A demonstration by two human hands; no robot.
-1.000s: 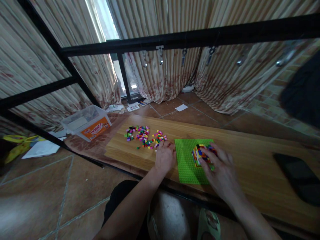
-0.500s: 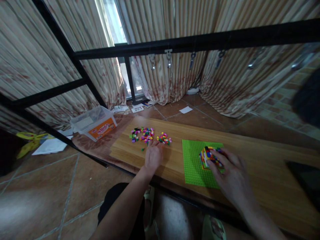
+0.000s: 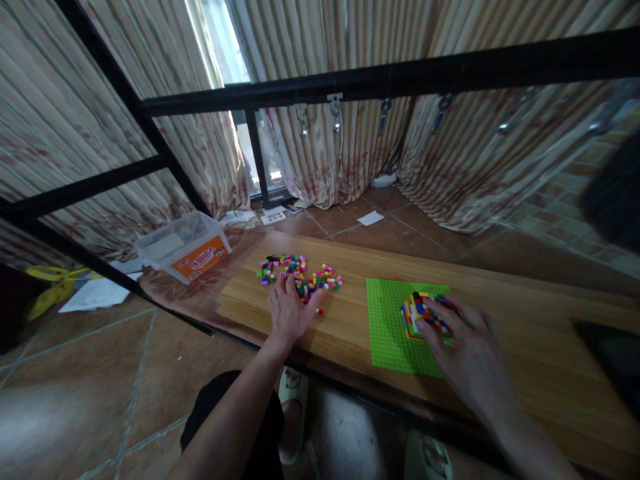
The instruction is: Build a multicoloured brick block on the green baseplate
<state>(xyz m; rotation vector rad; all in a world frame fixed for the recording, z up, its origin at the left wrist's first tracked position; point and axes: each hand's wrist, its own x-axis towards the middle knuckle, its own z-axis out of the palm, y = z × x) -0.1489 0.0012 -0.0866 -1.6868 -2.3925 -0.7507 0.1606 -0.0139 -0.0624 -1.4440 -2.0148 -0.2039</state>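
Note:
Loose, small toy bricks point(image 3: 285, 265) in many colours lie in a pile on the wooden board at the left. At the near side of this pile is my left hand point(image 3: 289, 312), its fingers spread and the thumb apart; no brick shows in its grasp. A green studded baseplate point(image 3: 387, 337) lies to the right. On it stands a small multicoloured brick structure point(image 3: 412, 315) with a yellow and black top edge. My right hand point(image 3: 473, 343) grips this structure, thumb at its near side and fingers over the top, covering its right part.
A clear plastic box point(image 3: 183, 247) with an orange label stands beyond the left end of the wooden board point(image 3: 345, 327). A dark flat object point(image 3: 607, 353) lies at the far right. Black metal bars point(image 3: 280, 93) cross in front of the curtains.
My left hand has moved slightly left and its fingers have spread, uncovering bricks near the thumb, including a red one. My right hand stays on the brick structure.

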